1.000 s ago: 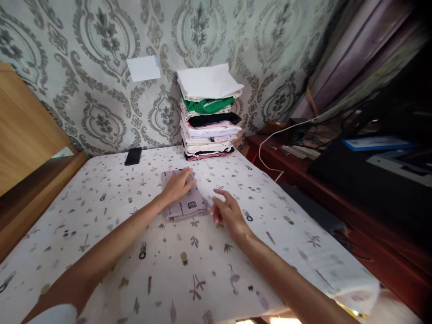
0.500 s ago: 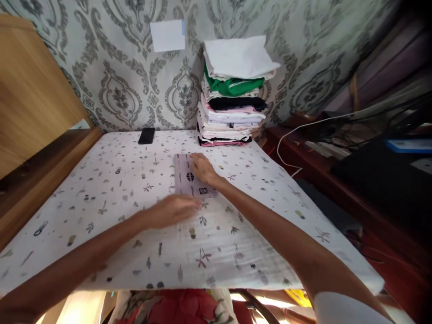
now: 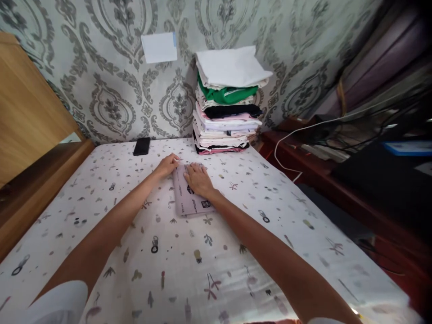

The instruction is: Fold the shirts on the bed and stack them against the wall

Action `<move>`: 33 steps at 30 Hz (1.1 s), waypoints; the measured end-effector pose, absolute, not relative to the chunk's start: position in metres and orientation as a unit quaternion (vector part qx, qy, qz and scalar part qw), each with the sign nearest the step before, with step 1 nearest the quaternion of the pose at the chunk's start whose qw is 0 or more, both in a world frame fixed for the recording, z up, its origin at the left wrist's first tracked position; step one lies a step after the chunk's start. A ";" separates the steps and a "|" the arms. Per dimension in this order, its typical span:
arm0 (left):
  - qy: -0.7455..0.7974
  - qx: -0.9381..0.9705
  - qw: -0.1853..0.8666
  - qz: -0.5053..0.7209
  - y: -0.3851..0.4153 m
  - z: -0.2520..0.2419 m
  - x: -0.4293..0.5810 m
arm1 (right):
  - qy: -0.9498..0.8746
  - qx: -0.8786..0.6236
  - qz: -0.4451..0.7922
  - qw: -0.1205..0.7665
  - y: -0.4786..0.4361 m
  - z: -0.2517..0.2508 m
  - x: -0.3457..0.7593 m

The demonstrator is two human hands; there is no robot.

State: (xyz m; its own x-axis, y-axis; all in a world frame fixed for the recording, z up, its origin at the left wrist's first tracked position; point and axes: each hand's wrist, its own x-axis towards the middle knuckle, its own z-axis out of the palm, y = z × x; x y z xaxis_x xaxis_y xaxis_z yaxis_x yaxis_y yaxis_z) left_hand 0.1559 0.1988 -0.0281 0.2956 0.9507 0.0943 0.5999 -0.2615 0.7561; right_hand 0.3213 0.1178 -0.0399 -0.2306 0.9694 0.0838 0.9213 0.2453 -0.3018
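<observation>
A folded pale pink garment (image 3: 189,204) with dark printed marks lies flat in the middle of the patterned cloth. My right hand (image 3: 200,181) rests palm down on its upper right part, fingers stretched out flat and covering some of the print. At the garment's far left corner is my left hand (image 3: 166,165), its fingers bent together in a pinch at the edge. The fingertips are small here, but they appear to grip the fabric.
A tall stack of folded clothes (image 3: 227,121) stands against the wall. A black phone (image 3: 141,146) lies at the back left of the cloth-covered surface (image 3: 162,270). Wooden furniture (image 3: 30,112) borders the left side; a white cable (image 3: 277,150) and dark red furniture run along the right.
My left hand has moved from the garment's near edge to its far left corner. My right hand stays on the garment, now spread flatter. The camera view has shifted.
</observation>
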 end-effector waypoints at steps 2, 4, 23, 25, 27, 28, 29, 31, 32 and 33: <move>0.513 0.755 0.314 0.262 0.205 -0.026 0.156 | -0.778 -0.607 0.098 0.127 0.118 -0.041 0.322; 0.506 0.765 0.322 0.235 0.213 -0.023 0.157 | -0.778 -0.607 0.099 0.129 0.119 -0.041 0.323; 0.519 0.806 0.162 0.234 0.195 -0.029 0.143 | -0.785 -0.583 0.145 0.150 0.128 -0.056 0.327; 0.531 0.799 0.103 0.264 0.171 -0.024 0.141 | -0.781 -0.590 0.148 0.144 0.128 -0.055 0.327; 0.521 0.808 0.095 0.260 0.134 -0.016 0.138 | -0.778 -0.593 0.151 0.144 0.128 -0.053 0.326; 0.506 0.820 0.109 0.244 0.112 -0.013 0.136 | -0.777 -0.592 0.153 0.148 0.127 -0.052 0.326; 0.481 0.841 0.125 0.214 0.089 -0.010 0.135 | -0.778 -0.590 0.155 0.153 0.127 -0.051 0.326; 0.443 0.869 0.147 0.165 0.046 -0.006 0.133 | -0.778 -0.587 0.158 0.156 0.126 -0.049 0.326; 0.436 0.877 0.139 0.144 0.028 -0.006 0.134 | -0.778 -0.588 0.158 0.154 0.125 -0.048 0.326; 0.435 0.882 0.124 0.128 0.014 -0.006 0.135 | -0.778 -0.590 0.158 0.150 0.124 -0.046 0.325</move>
State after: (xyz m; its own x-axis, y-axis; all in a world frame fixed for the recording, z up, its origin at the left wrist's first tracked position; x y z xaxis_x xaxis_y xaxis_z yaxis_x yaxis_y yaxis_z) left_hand 0.1352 0.0142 -0.0063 0.5884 0.7999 0.1184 0.7360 -0.5904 0.3313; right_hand 0.3252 0.1241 -0.0464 -0.2589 0.9647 0.0476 0.8699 0.2543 -0.4226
